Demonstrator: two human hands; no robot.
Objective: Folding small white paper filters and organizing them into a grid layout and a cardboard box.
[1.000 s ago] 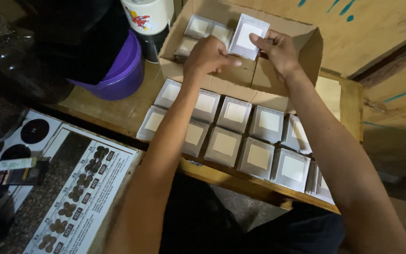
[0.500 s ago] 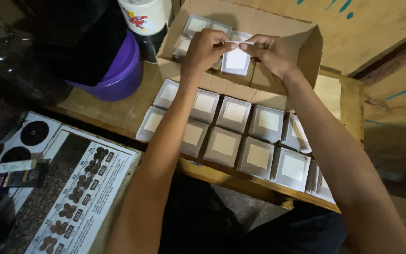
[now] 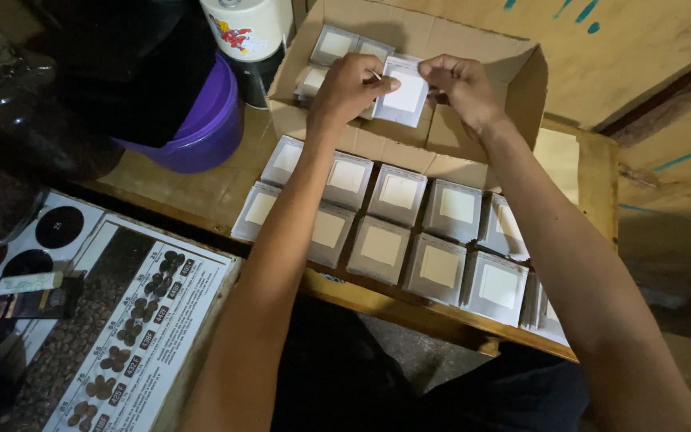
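Wooden table (image 3: 201, 188), bearing a cardboard box (image 3: 521, 88) with flaps open, and in front of the box two rows of square grey sachets (image 3: 397, 232), each with a pale square panel, edges touching or overlapping. More sachets of the same kind lie flat in the box (image 3: 336, 44). Beside the box: purple bowl (image 3: 213, 120) and a white can (image 3: 249, 28); lower left, a printed chart of roast shades (image 3: 133, 320). Risk, as judged: the held sachet (image 3: 403, 94) hangs over the near wall of the box on a light pinch at its upper edge only, so a slackened finger could drop it onto the box flap or the rows below and knock them askew; the forearms cross directly above the rows, and a lowered elbow could drag several out of line; the front row sits close to the table's edge and could slide off. Left hand (image 3: 349, 88): fingers curled narrow, thumb and forefinger pinching the sachet's left upper corner. Right hand (image 3: 461, 84): likewise closed to a pinch, on the right upper corner.
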